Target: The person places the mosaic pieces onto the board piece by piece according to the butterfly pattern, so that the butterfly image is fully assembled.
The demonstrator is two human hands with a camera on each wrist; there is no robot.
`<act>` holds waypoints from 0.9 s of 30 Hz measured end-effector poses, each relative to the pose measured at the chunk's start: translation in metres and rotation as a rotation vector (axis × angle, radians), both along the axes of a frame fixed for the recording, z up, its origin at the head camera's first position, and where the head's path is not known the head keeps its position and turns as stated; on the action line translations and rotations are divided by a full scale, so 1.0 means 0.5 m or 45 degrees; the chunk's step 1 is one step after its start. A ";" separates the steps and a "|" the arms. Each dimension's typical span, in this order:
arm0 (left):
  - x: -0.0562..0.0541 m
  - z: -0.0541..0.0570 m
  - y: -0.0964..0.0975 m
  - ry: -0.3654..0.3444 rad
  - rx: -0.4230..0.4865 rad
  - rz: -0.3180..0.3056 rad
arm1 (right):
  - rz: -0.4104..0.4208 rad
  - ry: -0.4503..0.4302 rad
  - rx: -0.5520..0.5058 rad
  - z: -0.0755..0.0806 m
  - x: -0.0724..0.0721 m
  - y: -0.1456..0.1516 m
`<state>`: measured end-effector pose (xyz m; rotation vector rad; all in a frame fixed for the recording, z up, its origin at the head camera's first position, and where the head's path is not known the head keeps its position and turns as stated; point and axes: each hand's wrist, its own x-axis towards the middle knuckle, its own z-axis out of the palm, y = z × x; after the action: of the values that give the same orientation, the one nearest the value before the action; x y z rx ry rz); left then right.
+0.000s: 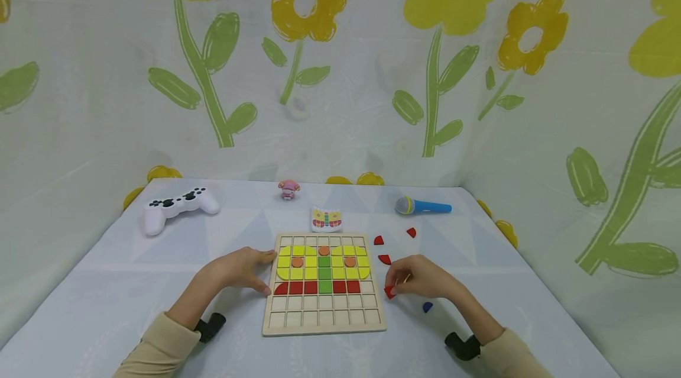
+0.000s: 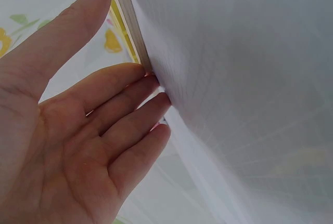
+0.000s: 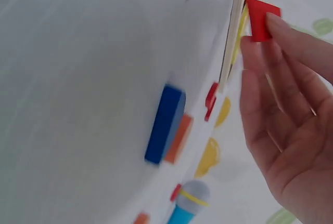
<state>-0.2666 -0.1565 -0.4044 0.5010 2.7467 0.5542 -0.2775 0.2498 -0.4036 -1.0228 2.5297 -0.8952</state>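
Observation:
A wooden grid board (image 1: 303, 320) lies on the table, with yellow, orange, green and red pieces set in its cells. The third-lowest row holds red pieces (image 1: 296, 287) on both sides of a green column (image 1: 324, 274); its rightmost cell is bare wood. My left hand (image 1: 242, 268) rests against the board's left edge, thumb and fingertips touching it, fingers fairly straight. Just off the board's right edge, my right hand (image 1: 422, 276) pinches a small flat red piece (image 3: 259, 21) between thumb and fingers. Fingers partly cover that piece, so its full outline is hidden.
Loose red pieces (image 1: 379, 241) lie right of the board, and a blue piece (image 1: 428, 307) sits near my right wrist. Behind stand a butterfly pattern card (image 1: 327, 220), a pink figurine (image 1: 288, 189), a toy microphone (image 1: 422, 206) and a white game controller (image 1: 180, 207).

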 end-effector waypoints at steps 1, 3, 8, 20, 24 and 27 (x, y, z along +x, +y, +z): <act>0.000 0.000 0.000 -0.002 -0.002 0.004 | -0.017 0.013 -0.003 -0.002 -0.003 -0.003; 0.001 0.000 0.000 -0.003 -0.005 0.011 | -0.057 0.028 -0.002 -0.004 -0.008 -0.012; 0.001 0.000 0.000 -0.004 -0.005 0.010 | -0.092 0.031 -0.015 -0.004 -0.016 -0.038; 0.002 -0.001 -0.001 0.001 0.024 -0.007 | -0.168 0.012 0.024 -0.004 -0.021 -0.090; 0.002 -0.001 -0.002 0.017 0.016 -0.028 | -0.204 -0.016 0.056 -0.004 -0.019 -0.096; 0.001 -0.001 -0.002 0.024 0.022 -0.040 | -0.219 -0.034 0.070 -0.004 -0.017 -0.098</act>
<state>-0.2664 -0.1577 -0.4048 0.5551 2.7493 0.5684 -0.2859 0.2010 -0.4056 -0.7817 2.6352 -0.8715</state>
